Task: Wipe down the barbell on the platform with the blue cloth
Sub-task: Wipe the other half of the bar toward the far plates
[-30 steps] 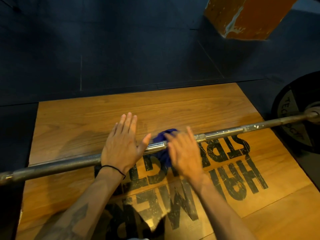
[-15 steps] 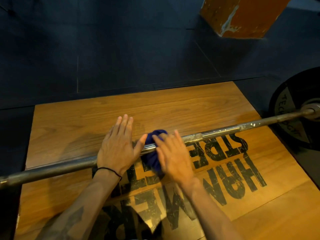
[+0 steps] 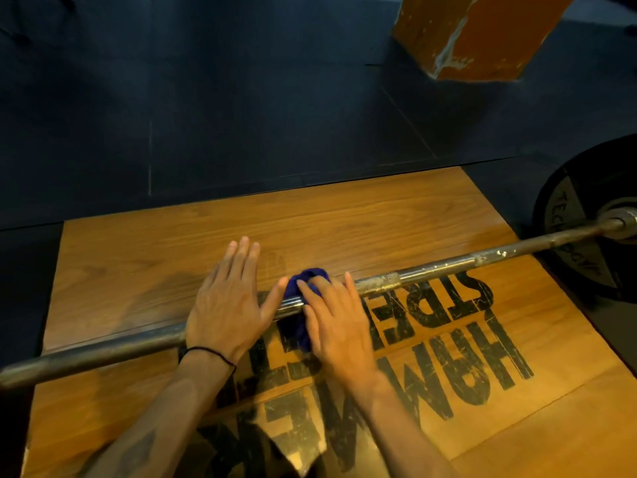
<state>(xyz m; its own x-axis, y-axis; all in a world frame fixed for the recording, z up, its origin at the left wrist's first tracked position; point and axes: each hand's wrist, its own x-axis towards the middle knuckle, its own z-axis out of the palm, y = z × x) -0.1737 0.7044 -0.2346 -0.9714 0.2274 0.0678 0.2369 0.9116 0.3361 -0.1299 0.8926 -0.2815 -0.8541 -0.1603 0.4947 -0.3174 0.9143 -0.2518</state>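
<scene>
A steel barbell (image 3: 448, 262) lies across the wooden platform (image 3: 344, 219) from lower left to upper right. My left hand (image 3: 225, 301) rests flat on the bar with straight fingers and the thumb spread toward the cloth. The blue cloth (image 3: 299, 315) is draped over the bar's middle, mostly hidden. My right hand (image 3: 336, 320) presses it against the bar with straight fingers, just right of the left thumb.
A black weight plate (image 3: 579, 236) sits on the bar's right end, off the platform. Dark rubber floor (image 3: 206, 115) surrounds the platform. An orange wooden box (image 3: 482, 32) stands at the back right. Black lettering (image 3: 448, 339) covers the platform's near part.
Both hands and the cloth have slid a little to the left along the bar. The right hand's fingers now cover more of the cloth.
</scene>
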